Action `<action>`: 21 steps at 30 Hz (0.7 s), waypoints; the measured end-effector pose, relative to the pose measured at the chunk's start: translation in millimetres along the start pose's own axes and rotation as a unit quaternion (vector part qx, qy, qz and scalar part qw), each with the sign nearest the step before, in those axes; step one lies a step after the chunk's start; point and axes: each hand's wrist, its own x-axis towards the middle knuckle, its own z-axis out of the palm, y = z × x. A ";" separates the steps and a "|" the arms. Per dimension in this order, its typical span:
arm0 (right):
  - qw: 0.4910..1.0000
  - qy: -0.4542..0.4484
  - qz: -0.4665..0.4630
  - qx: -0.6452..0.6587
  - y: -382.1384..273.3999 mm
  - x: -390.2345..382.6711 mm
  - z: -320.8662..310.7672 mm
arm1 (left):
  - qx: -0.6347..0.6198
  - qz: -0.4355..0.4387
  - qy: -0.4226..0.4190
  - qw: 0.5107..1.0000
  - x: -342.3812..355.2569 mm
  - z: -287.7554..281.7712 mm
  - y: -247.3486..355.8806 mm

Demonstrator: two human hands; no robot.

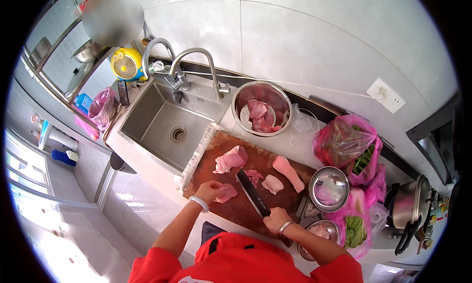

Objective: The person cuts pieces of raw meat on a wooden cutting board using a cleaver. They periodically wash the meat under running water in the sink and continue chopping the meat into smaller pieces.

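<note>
My left hand [210,191], with a white bangle at its wrist, pinches the edge of a flat piece of raw meat [226,193] on the brown cutting board [236,217]. In my right hand [278,220] is the handle of a black-bladed kitchen knife [251,190], its blade pointing away from me and to the left. Beside the blade's tip lies a small heap of cut meat [254,176]. A larger chunk of raw meat [231,159] sits further back. Right of the knife are a pale piece of fat [272,184] and a long strip of meat with rind [288,173].
A steel sink [147,117] with a curved faucet [211,62] is at the left. Behind the board stands a steel bowl of meat [285,99]. To the right are an empty-looking bowl [329,188], a bowl of pale meat [322,231], pink vegetable bags [351,130] and a pot [405,204].
</note>
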 end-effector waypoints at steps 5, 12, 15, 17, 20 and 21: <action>1.000 0.002 -0.013 0.025 -4.9 0.9 5.8 | -0.199 0.010 -0.118 0.973 -9.2 -21.2 -22.0; 0.999 -0.021 -0.028 0.005 -15.8 4.7 5.5 | -0.138 0.060 -0.148 0.977 -3.9 -40.6 -31.1; 0.997 -0.051 0.023 0.060 -18.1 5.5 1.1 | 0.306 0.173 0.151 0.924 -4.2 -29.9 -30.1; 0.987 -0.092 0.084 0.102 -29.9 3.2 -8.8 | 0.312 0.284 0.244 0.873 -8.3 -16.8 -30.1; 0.986 -0.067 0.103 0.112 -33.4 2.0 -17.9 | 0.284 0.359 0.212 0.864 -6.6 -2.4 -33.0; 0.997 -0.008 0.063 0.048 -25.6 6.2 -13.4 | 0.287 0.361 0.232 0.856 -8.3 -1.3 -36.4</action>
